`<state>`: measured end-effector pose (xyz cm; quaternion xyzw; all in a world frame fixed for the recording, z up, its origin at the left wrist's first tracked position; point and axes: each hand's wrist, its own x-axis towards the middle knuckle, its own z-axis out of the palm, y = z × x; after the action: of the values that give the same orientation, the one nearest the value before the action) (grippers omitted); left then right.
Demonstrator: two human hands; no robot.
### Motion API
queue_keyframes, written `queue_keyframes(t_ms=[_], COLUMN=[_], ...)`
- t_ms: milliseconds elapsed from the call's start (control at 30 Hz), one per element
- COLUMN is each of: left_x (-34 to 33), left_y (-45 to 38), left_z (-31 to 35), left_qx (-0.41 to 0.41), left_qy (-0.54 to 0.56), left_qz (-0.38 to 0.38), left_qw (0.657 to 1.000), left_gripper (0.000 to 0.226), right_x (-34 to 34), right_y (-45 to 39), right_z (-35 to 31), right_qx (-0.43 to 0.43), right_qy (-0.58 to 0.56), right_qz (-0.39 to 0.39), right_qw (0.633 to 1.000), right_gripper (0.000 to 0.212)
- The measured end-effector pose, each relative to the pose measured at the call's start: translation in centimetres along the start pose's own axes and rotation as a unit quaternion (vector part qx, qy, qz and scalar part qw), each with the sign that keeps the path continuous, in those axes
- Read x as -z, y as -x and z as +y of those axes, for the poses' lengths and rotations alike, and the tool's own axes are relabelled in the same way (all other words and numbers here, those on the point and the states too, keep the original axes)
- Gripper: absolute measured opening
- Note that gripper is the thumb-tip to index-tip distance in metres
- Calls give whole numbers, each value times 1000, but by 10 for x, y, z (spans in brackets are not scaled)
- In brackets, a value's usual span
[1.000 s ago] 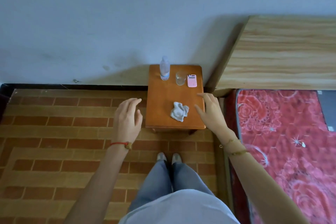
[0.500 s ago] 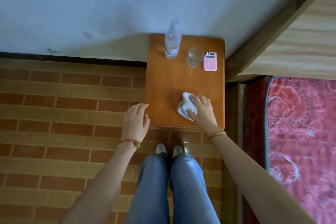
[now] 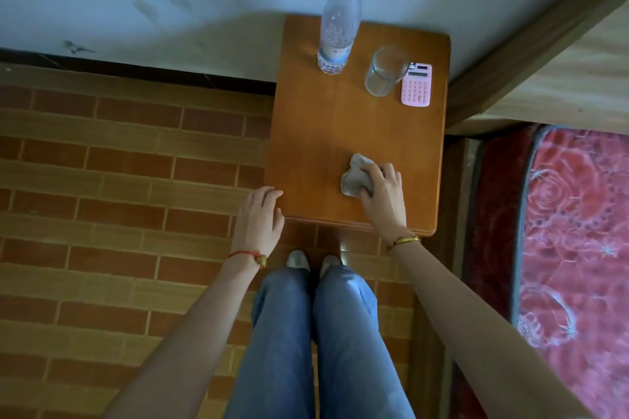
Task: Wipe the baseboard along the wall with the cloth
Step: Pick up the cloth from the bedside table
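A crumpled pale grey cloth [image 3: 352,177] lies on the near part of a small brown wooden table [image 3: 326,133]. My right hand [image 3: 383,196] grips the cloth's right side with curled fingers. My left hand [image 3: 260,221] hovers with relaxed fingers at the table's near left corner, fingertips at its edge. A dark baseboard [image 3: 136,70] runs along the foot of the pale wall, from the left edge to the table.
At the back of the table stand a clear plastic bottle [image 3: 337,24], an empty glass [image 3: 384,73] and a pink calculator [image 3: 417,85]. A wooden bed frame [image 3: 531,44] and red floral mattress [image 3: 578,231] fill the right. My legs and shoes [image 3: 313,262] stand on brick-patterned floor.
I have leaned closer over the table. My right hand came down onto the cloth and closed its fingers on it. My left hand stayed by the table's left corner.
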<state>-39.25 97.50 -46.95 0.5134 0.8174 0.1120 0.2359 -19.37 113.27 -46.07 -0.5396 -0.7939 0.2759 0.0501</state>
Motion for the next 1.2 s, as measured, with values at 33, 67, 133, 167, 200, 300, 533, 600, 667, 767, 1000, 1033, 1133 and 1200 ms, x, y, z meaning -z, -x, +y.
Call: queue_keyframes(t_ms=[33, 67, 133, 167, 200, 300, 533, 600, 667, 767, 1000, 1033, 1133, 1200], left_x=[9, 19, 45, 60, 76, 128, 233, 249, 260, 265, 266, 266, 268, 269], left_y=[3, 7, 18, 24, 32, 60, 139, 162, 184, 212, 272, 281, 309, 330], left_z=[4, 9, 20, 26, 33, 52, 83, 88, 90, 89, 85, 83, 78, 73], left_qx=[-2, -2, 0, -2, -4, -7, -8, -6, 14, 40, 120, 134, 183, 220], left_qy=[1, 3, 7, 8, 9, 17, 28, 43, 59, 64, 74, 81, 99, 111], left_qz=[2, 4, 10, 16, 25, 59, 156, 181, 193, 203, 241, 245, 256, 262], left_qw=[1000, 1000, 1000, 1000, 1000, 998, 987, 983, 979, 976, 960, 957, 944, 933], left_gripper=[32, 31, 29, 28, 26, 24, 23, 23, 27, 26, 22, 22, 23, 24], right_x=[8, 18, 42, 56, 72, 120, 219, 236, 247, 256, 252, 249, 241, 234], right_y=[3, 7, 18, 24, 31, 55, 111, 125, 137, 154, 175, 177, 183, 188], right_z=[-6, -13, -29, -39, -48, -80, -143, -155, -165, -177, -203, -208, -228, -245], right_qx=[-3, -3, 5, 13, 23, 53, 118, 132, 139, 156, 218, 229, 260, 278], right_qy=[-9, -17, -35, -44, -52, -66, -74, -78, -86, -91, -103, -104, -101, -94], right_qz=[1, 2, 3, 4, 5, 10, 35, 38, 39, 41, 18, 11, -16, -40], right_qw=[1000, 1000, 999, 999, 998, 996, 990, 987, 986, 983, 970, 968, 960, 955], right_gripper=[39, 39, 38, 37, 37, 36, 35, 35, 35, 36, 37, 37, 37, 36])
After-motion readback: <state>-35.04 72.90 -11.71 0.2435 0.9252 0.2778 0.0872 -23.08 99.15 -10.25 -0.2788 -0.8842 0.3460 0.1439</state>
